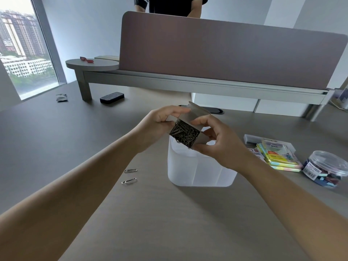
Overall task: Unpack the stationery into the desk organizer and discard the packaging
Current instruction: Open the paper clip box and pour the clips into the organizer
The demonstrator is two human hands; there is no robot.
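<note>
Both hands grip small cardboard box (195, 119), flaps open, full of paper clips (184, 133), held above translucent desk organizer (199, 172): left hand (162, 119) on far flap side, right hand (220, 140) pinching near side. Two loose clips (130, 176) on desk (75, 138) left of organizer.

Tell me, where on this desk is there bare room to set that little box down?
Bare desk stretches left, between the two loose paper clips and the black eraser, and in front of the organizer. The right is crowded: sticky-note packs and a clip jar sit close together.
</note>
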